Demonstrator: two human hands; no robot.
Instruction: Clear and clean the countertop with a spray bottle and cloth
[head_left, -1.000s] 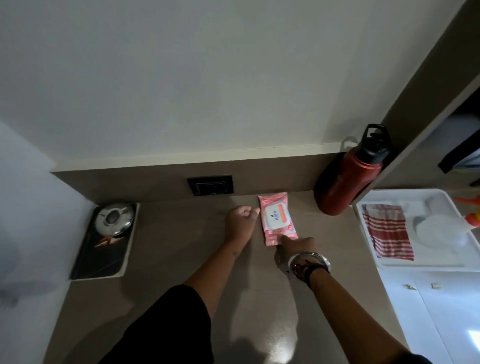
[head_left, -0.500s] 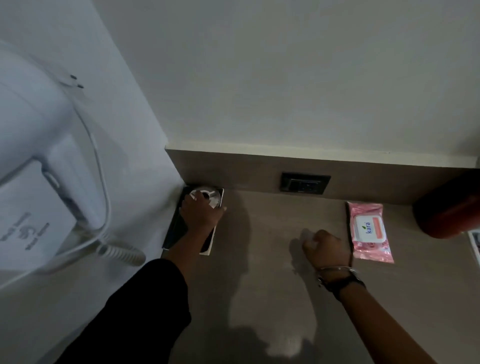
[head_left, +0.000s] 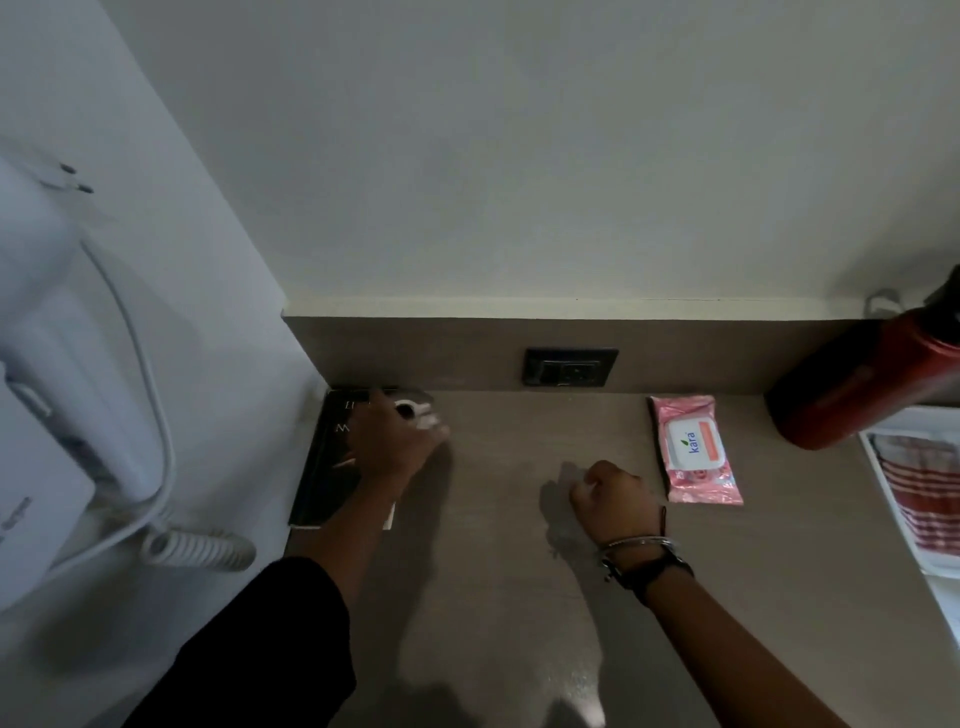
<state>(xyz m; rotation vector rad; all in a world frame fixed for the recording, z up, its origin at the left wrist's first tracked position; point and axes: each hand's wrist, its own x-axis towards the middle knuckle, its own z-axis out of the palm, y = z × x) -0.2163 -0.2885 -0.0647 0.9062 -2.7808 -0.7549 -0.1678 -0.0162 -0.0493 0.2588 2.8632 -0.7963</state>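
The brown countertop runs along the wall. In its far left corner lies a black book. My left hand reaches over the book, its fingers closed around a small round silver dish at the book's far end; the dish is blurred and partly hidden. My right hand rests on the counter as a closed fist with nothing visible in it. Just right of that fist a pink wipes pack lies flat. A red-and-white striped cloth lies on a white tray at the right edge. No spray bottle is in view.
A red water bottle stands at the back right, beside the tray. A black wall socket sits in the backsplash. A white wall-mounted hair dryer with a coiled cord hangs over the counter's left edge.
The view has swung left. My left hand went from beside the wipes pack to the dish on the book. My right hand left the pack and closed into a fist.
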